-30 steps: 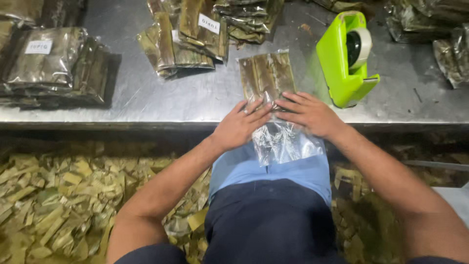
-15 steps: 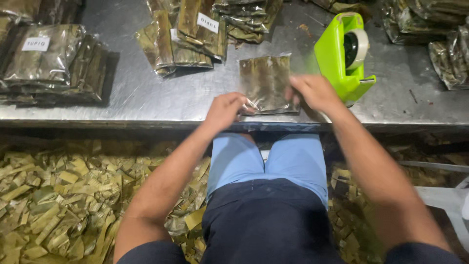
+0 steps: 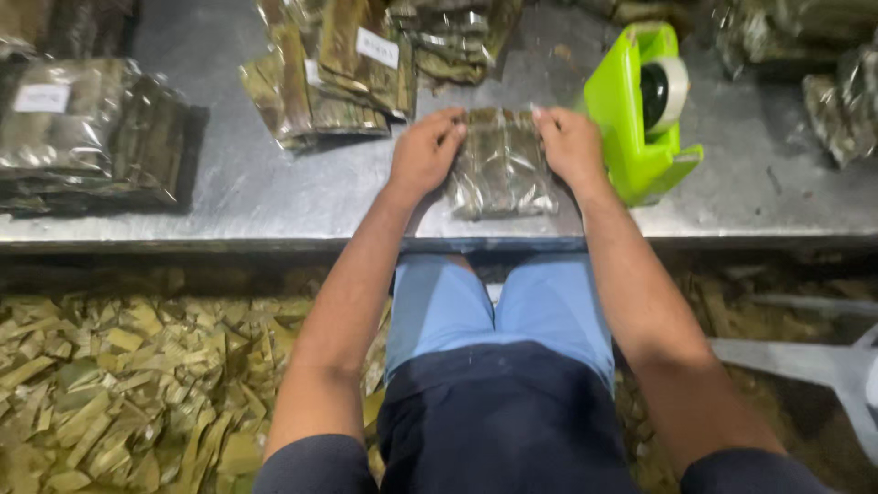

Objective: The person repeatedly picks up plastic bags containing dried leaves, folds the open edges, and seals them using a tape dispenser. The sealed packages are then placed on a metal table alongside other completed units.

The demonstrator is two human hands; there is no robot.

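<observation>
A clear plastic packet of folded brown-green leaves lies flat on the metal table near its front edge. My left hand presses on the packet's left side and my right hand presses on its right side, fingers curled over the top edge. The packet's loose plastic end is folded under or tucked in; I cannot tell which.
A bright green tape dispenser stands just right of my right hand. Stacks of filled leaf packets lie at the left, behind the hands and at the far right. Cut leaf scraps cover the floor below.
The packet's empty plastic end, which hung over the table edge, has been folded up. Both hands moved forward onto the table and now hold the packet by its sides.
</observation>
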